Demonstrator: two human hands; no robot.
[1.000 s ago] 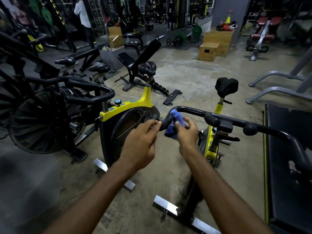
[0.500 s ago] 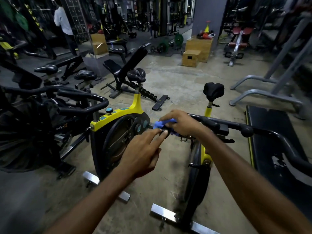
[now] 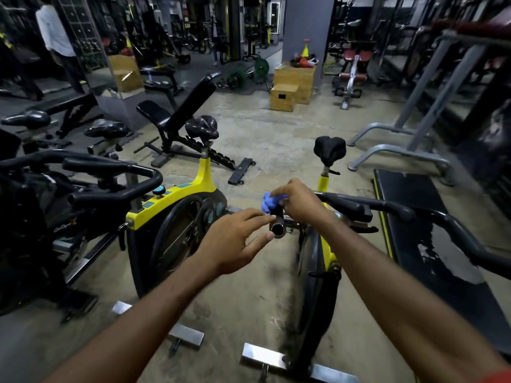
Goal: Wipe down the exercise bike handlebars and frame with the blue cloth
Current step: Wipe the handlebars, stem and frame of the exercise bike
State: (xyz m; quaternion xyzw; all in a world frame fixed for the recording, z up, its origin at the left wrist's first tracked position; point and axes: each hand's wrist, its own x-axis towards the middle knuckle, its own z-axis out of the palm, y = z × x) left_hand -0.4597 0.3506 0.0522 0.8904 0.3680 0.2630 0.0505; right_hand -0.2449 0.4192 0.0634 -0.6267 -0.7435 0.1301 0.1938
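The right hand [image 3: 297,204] is closed around the blue cloth [image 3: 269,203], pressing it onto the black handlebar [image 3: 359,207] just behind the bar's open tube end [image 3: 278,229]. The left hand [image 3: 235,241] is loosely spread, its fingertips [image 3: 266,215] touching that tube end. The handlebar belongs to the yellow exercise bike [image 3: 325,252] standing on the concrete floor [image 3: 265,139], just beside a second yellow bike [image 3: 171,205] on its left.

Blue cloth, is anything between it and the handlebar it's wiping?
Nothing visible. The right hand presses the blue cloth directly onto the handlebar near its open end; the left hand sits beside that end.
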